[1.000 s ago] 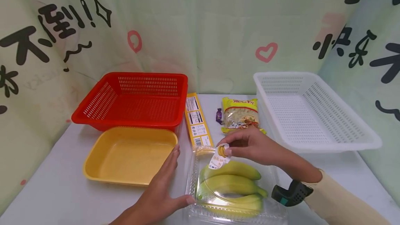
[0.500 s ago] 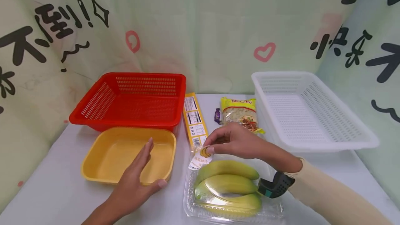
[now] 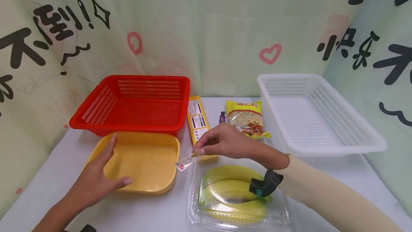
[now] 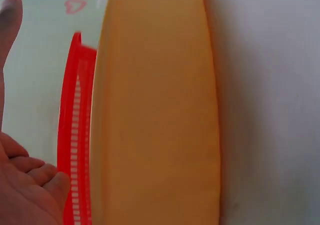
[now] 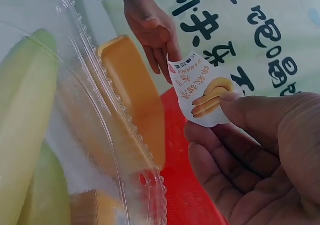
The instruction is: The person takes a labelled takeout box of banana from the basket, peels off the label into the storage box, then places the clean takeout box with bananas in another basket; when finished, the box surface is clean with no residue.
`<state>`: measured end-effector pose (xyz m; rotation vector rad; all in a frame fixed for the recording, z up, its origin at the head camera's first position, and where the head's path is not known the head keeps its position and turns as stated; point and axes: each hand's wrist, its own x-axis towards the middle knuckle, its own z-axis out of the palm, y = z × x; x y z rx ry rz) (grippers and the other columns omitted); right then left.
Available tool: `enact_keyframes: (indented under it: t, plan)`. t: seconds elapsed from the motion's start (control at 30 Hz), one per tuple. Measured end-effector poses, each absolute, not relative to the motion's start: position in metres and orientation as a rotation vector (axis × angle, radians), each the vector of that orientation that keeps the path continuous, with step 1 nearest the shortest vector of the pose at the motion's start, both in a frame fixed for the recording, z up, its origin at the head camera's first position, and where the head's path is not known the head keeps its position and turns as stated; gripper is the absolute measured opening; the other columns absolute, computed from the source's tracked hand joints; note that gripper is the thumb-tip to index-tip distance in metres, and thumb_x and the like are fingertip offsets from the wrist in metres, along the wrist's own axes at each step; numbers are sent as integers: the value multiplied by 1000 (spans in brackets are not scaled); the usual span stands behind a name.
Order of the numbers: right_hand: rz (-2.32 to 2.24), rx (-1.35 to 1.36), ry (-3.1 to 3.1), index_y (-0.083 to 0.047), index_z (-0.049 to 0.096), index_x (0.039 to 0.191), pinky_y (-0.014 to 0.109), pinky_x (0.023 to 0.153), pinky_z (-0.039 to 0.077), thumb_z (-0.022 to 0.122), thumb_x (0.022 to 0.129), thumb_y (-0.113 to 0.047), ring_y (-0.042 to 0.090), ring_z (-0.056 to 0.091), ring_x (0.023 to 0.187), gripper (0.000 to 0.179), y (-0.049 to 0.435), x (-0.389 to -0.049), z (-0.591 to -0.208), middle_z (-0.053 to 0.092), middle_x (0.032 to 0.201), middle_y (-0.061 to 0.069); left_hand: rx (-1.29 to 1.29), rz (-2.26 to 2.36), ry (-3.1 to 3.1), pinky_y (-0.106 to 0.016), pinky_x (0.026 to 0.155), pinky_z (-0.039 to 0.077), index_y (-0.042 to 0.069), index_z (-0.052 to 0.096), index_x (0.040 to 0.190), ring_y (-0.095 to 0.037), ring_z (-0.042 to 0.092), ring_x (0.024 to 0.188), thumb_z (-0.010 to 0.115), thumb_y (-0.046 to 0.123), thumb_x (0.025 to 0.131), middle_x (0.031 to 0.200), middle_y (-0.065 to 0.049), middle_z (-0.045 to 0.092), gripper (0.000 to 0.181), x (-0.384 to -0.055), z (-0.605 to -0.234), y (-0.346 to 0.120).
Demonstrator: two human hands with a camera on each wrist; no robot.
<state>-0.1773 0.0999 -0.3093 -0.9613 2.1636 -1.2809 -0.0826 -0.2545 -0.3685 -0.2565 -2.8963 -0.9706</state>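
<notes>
Between thumb and fingers my right hand (image 3: 225,141) pinches a white sticker (image 5: 202,92) printed with bananas and lettering. In the head view the sticker (image 3: 187,161) appears nearly edge-on, above the gap between the yellow tub and the clear box. Below that hand lies a clear plastic clamshell box (image 3: 276,212), its lid down over several green-yellow bananas (image 3: 233,185). My left hand (image 3: 96,174) is spread with fingers straight, over the left side of the yellow tub (image 3: 145,164), holding nothing. The left wrist view has the tub's wall (image 4: 160,110) close up.
A red basket (image 3: 145,114) stands behind the yellow tub, and a white basket (image 3: 325,124) at the back right. Between them lie a yellow strip of labels (image 3: 197,115), a purple-wrapped candy (image 3: 222,117) and a yellow food packet (image 3: 246,119). A printed curtain (image 3: 199,28) hangs behind.
My right hand has carried the sticker left from above the bananas to beyond the box's left edge. My left hand has moved left, away from the box, across the yellow tub.
</notes>
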Motion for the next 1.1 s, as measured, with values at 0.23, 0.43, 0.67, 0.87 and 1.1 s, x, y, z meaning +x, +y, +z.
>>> enact_keyframes:
  t: [0.23, 0.43, 0.67, 0.87, 1.1]
  plan:
    - [-1302, -969, 2141, -6, 76, 96, 29, 80, 56, 72, 89, -8, 17, 65, 84, 8, 83, -184, -312, 72, 95, -1, -181, -861, -3018, -68, 91, 38, 14, -6, 156, -51, 24, 135, 85, 51, 67, 160, -21, 9, 133, -88, -370, -282]
    - [-1280, -918, 2160, -4, 76, 100, 26, 74, 56, 71, 89, -9, 16, 62, 77, 13, 68, -190, -316, 72, 90, 0, -233, -823, -3077, -70, 92, 37, 11, -12, 155, -51, 28, 129, 85, 54, 63, 158, -25, 6, 140, -89, -375, -300]
    - [-1251, -876, 2196, -2, 76, 101, 25, 73, 55, 70, 90, -8, 14, 65, 76, 14, 50, -198, -321, 73, 86, 1, -236, -762, -3152, -70, 91, 37, 13, -20, 152, -55, 17, 133, 85, 57, 61, 158, -24, -13, 145, -90, -383, -316]
    - [-1205, -832, 2220, -2, 75, 103, 24, 75, 55, 70, 90, -8, 14, 67, 79, 15, 35, -205, -325, 72, 85, 1, -232, -830, -3150, -70, 93, 36, 13, -19, 153, -54, 18, 132, 86, 53, 62, 158, -24, -13, 144, -94, -390, -316]
    - [-1143, -836, 2218, -4, 75, 106, 22, 76, 55, 67, 91, -5, 13, 65, 81, 17, 24, -207, -333, 71, 88, -2, -209, -816, -3167, -70, 94, 34, 6, -15, 152, -54, 16, 133, 84, 55, 62, 158, -24, -13, 143, -95, -393, -312]
